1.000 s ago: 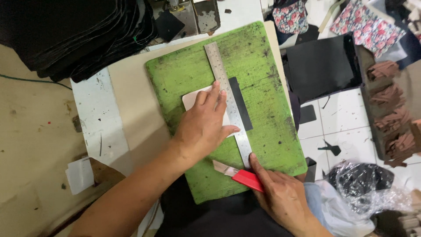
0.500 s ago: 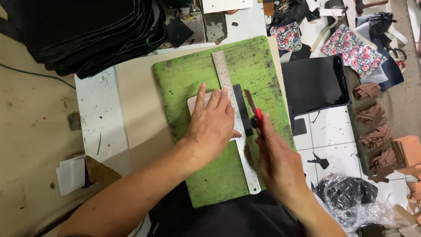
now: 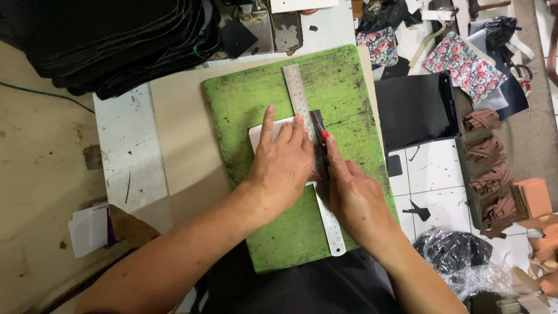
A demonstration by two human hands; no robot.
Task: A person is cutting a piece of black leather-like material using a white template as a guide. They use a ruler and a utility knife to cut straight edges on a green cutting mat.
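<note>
Left hand [image 3: 283, 168] flat, fingers spread, pressing steel ruler [image 3: 312, 154] and white card piece [image 3: 261, 132] onto green cutting mat [image 3: 250, 104] on desk [image 3: 125, 139]. Right hand [image 3: 351, 195] closed around red-tipped utility knife [image 3: 323, 145], blade against ruler's right edge, over dark strip [image 3: 317, 119]. Card mostly hidden beneath left palm.

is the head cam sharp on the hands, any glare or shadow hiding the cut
Head view: the left hand, right hand and steel ruler are sharp, with no motion blur; light is soft and even, with only a dull sheen on the ruler; the hands themselves, not shadow, hide the red-handled knife and its blade tip; the black stack lacks detail.
</note>
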